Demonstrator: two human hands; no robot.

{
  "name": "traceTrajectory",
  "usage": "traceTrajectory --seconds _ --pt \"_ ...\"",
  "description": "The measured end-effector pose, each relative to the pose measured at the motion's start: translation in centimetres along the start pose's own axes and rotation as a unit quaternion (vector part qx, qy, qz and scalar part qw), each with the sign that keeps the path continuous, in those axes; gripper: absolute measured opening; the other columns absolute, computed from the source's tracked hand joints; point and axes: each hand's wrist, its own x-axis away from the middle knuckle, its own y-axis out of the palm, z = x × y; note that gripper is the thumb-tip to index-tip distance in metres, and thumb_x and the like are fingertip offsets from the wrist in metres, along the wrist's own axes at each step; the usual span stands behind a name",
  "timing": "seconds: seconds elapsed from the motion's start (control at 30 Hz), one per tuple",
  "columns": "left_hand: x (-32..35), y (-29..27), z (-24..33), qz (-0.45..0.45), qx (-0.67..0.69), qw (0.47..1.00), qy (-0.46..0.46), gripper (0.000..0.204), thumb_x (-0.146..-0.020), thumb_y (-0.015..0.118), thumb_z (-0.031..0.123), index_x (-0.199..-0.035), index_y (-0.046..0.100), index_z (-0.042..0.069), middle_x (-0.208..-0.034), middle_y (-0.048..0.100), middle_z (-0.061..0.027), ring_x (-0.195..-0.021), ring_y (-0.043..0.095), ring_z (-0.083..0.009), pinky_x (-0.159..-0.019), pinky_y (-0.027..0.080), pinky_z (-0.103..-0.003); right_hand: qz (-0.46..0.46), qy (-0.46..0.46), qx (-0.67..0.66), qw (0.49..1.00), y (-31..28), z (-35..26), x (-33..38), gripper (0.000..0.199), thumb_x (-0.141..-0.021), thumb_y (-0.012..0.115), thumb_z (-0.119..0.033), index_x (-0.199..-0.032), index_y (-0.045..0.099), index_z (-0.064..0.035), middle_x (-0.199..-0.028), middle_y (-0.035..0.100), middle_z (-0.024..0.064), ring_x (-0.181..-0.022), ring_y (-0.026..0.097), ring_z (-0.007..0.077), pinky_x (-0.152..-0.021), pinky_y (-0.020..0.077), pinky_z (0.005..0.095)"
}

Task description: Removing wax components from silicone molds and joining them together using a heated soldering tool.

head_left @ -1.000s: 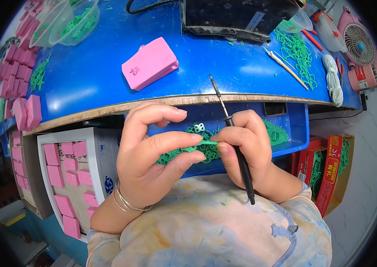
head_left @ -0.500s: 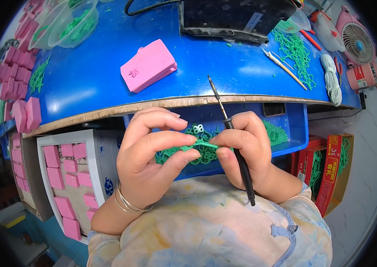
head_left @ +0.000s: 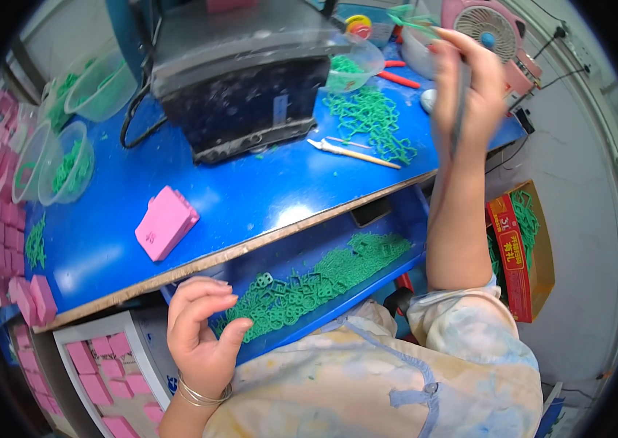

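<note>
My right hand (head_left: 473,98) is raised at the upper right, blurred by motion. Its fingertips hold a thin green branched piece (head_left: 412,19) over a clear plastic tub (head_left: 417,52). The black-handled tool (head_left: 459,109) with the slim metal tip lies along the same palm, smeared and partly hidden. Over the left end of the blue drawer (head_left: 338,310) is my left hand (head_left: 203,328), its fingers curved and apart from the thumb, with nothing between them. Small green openwork pieces (head_left: 280,303) heap up in the drawer beside it.
A dark machine (head_left: 243,102) stands on the blue table (head_left: 116,226). Around it are a pink block (head_left: 167,223), a pale-handled knife (head_left: 356,152), green strands (head_left: 375,124) and plastic bowls (head_left: 68,164). A pink fan (head_left: 484,29) stands far right, a red box (head_left: 517,255) below. Pink blocks (head_left: 94,365) fill a white tray.
My right hand has moved from beside the left up to the far right, carrying the green piece and tool. My left hand has let go of the piece. The view has turned.
</note>
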Motion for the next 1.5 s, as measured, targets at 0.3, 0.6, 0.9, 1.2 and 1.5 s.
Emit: traceTrajectory --seconds 0.3,0.6,0.9,1.2,1.5 --pt "0.4 0.0 0.3 0.051 -0.005 0.996 -0.078 0.017 -0.074 0.066 0.006 -0.086 0.056 -0.001 -0.090 0.052 -0.0105 -0.087 0.051 -0.0213 -0.078 0.043 -0.031 0.016 0.278 -0.116 0.953 -4.3 11.2 2.2 0.018 -0.091 0.043 -0.016 -0.097 0.051 -0.0016 -0.069 0.049 0.0005 -0.054 0.043 0.0053 -0.050 0.0361 0.0190" --pt "-0.2 1.4 0.4 0.009 -0.027 0.999 -0.043 0.007 -0.080 0.056 0.000 -0.086 0.055 0.000 -0.089 0.051 -0.0091 -0.080 0.050 -0.0159 -0.072 0.042 -0.026 -0.021 0.670 -0.323 0.669 -11.7 18.4 5.2 0.037 -0.088 0.043 -0.004 -0.125 0.044 -0.0056 -0.113 0.056 0.0119 -0.068 0.058 0.0146 -0.050 0.0484 0.0223" --pt "-0.2 2.6 0.9 0.007 -0.016 0.998 -0.066 0.002 -0.081 0.055 -0.001 -0.083 0.054 0.000 -0.083 0.051 -0.0080 -0.077 0.050 -0.0154 -0.070 0.041 -0.025 -0.266 0.390 0.039 0.881 -10.1 21.3 7.6 0.020 -0.081 0.054 -0.005 -0.100 0.054 0.0012 -0.090 0.065 0.0139 -0.071 0.062 0.0202 -0.065 0.0479 0.0300" --pt "-0.2 2.5 1.1 0.009 -0.043 0.997 -0.059 0.004 -0.080 0.056 0.000 -0.083 0.055 0.000 -0.084 0.051 -0.0087 -0.077 0.050 -0.0163 -0.070 0.041 -0.026 -0.357 0.299 0.170 0.869 -8.3 22.3 8.6 0.016 -0.076 0.061 -0.011 -0.091 0.064 -0.0069 -0.086 0.059 0.0117 -0.087 0.057 0.0279 -0.078 0.0442 0.0365" --pt "-4.3 -1.1 0.6 0.106 -0.505 0.850 0.107 0.044 -0.071 0.065 0.004 -0.113 0.051 0.000 -0.111 0.051 -0.0157 -0.104 0.046 -0.0313 -0.092 0.035 -0.041 -0.265 0.219 0.220 0.913 -10.9 22.2 10.4 0.025 -0.074 0.066 -0.020 -0.097 0.064 -0.0093 -0.094 0.061 0.0114 -0.092 0.057 0.0282 -0.083 0.0436 0.0361"
